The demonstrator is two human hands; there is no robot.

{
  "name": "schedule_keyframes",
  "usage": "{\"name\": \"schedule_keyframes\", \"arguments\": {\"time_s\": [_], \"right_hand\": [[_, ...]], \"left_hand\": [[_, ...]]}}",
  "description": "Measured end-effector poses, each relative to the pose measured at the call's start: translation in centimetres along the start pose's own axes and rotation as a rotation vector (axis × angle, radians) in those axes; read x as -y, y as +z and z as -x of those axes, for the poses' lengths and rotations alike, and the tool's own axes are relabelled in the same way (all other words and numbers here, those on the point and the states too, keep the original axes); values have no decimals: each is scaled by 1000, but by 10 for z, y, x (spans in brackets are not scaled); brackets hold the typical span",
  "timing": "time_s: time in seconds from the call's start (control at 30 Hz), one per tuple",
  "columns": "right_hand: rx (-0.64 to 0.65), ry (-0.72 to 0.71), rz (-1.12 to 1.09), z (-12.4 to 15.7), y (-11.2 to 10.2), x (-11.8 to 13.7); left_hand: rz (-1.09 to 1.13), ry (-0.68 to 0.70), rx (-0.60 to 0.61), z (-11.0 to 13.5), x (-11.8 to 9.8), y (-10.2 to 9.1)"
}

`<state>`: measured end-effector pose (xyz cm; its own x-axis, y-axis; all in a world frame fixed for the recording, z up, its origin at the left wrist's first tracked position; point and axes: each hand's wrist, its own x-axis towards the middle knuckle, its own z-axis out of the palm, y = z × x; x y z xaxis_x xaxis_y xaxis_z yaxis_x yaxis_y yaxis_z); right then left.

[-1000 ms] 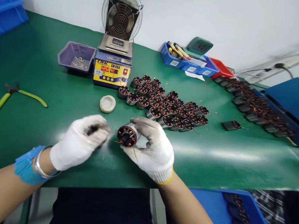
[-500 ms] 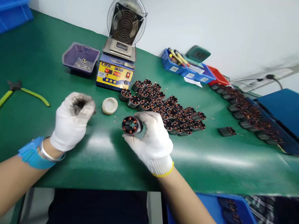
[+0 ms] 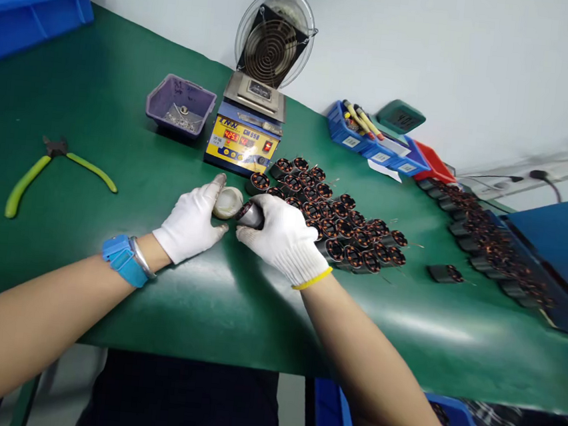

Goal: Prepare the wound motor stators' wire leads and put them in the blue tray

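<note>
on mat (image 3: 84, 254): right hand (image 3: 282, 236) closed round one stator (image 3: 251, 215); left hand (image 3: 190, 221) cupping white pot (image 3: 228, 202), grasp unclear; stator batch (image 3: 347, 229) alongside, likely pending.

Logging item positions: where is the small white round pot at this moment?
Head view: the white pot sits centre-left on the green mat, cupped by the left hand, beside the stator in the right hand.
</note>
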<state>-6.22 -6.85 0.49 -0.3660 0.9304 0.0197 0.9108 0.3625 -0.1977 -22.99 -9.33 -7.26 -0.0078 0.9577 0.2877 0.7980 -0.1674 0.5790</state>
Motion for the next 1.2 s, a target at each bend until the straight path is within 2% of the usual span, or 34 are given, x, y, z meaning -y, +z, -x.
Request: {"name": "schedule_keyframes", "arguments": {"time_s": [0.17,0.27,0.4,0.77,0.9,1.0,1.1,1.2], "right_hand": [[79,117,6,-6,-13,5],[72,132,-5,-8,-14,5],[39,87,29,-8,-10,4],[136,-90,133,-20,-22,4],[10,-118,117,-15,-29,-2],[-78,-152,251,-8,-35,0],[12,-163,395,-6,-37,10],[133,-60,395,-9,-34,22]], "left_hand": [[-11,35,0,0,0,-2],[3,51,-4,1,-1,-2],[17,70,-17,1,0,-1],[28,71,-22,1,-1,-1],[31,59,-10,1,-2,-3],[32,48,6,1,-4,-5],[31,41,9,1,-4,-6],[31,33,12,0,-4,-6]]}}
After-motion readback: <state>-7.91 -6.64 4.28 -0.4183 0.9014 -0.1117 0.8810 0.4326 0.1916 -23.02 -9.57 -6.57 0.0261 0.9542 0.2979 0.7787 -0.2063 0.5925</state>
